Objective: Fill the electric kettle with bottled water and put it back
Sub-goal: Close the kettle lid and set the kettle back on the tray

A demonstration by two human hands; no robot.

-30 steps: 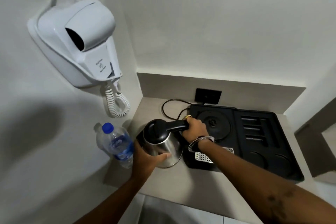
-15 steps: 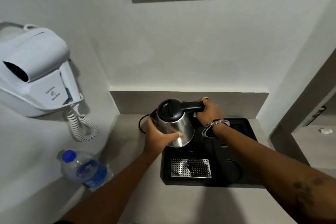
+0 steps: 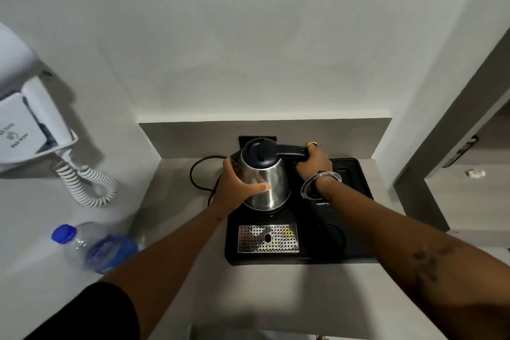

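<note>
Kettle point(image 3: 265, 182): steel, black lid, centre frame, over black tray point(image 3: 356, 251).
Right hand point(image 3: 314, 164): wrapped round handle.
Left hand point(image 3: 234, 188): cupping body.
Bottle point(image 3: 93, 247): lower left, blue label unreadable.
Dryer point(image 3: 19, 124): writing blurred.

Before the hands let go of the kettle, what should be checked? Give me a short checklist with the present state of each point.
1. Kettle is over the back left of the black tray, where its base should be: ok.
2. Kettle fully seated on the base: cannot tell, its bottom hides the base.
3. Lid closed: ok, the black lid lies flat.
4. Grip secure: ok, right hand on the handle, left hand against the steel side.
5. Cord clear of the kettle: ok, it loops to the left.
6. Bottle capped: ok, blue cap on.
</note>
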